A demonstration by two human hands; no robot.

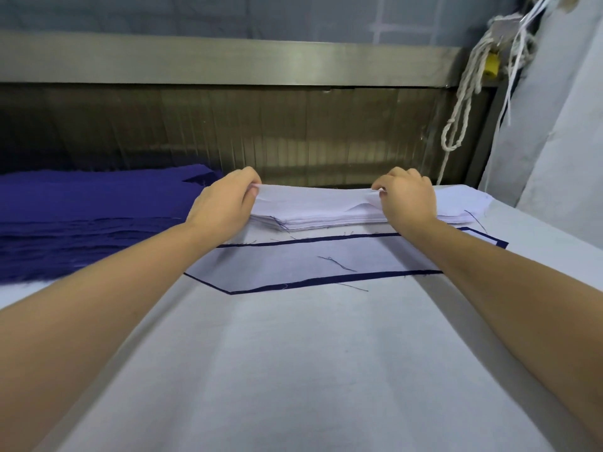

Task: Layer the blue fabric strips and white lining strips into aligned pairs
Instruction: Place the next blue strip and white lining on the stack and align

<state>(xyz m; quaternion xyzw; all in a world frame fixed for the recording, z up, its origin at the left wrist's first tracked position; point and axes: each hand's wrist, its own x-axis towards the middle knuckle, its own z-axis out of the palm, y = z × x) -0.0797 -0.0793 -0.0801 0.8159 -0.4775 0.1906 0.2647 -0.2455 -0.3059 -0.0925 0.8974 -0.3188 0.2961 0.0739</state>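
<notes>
A stack of white lining strips (326,220) lies at the far middle of the table. My left hand (225,200) pinches the left end of the top white strip (313,199). My right hand (408,197) pinches the same strip further right, and it is lifted slightly off the stack. In front of the stack lies a layered pair (310,264): a white strip on a blue one, with blue showing as a thin border. A pile of blue fabric strips (85,216) sits at the left.
The table (293,370) has a white cloth cover. A metal machine housing (228,125) runs along the back. White cords (466,93) hang at the right beside a pale curtain (561,125). Loose blue threads lie on the pair.
</notes>
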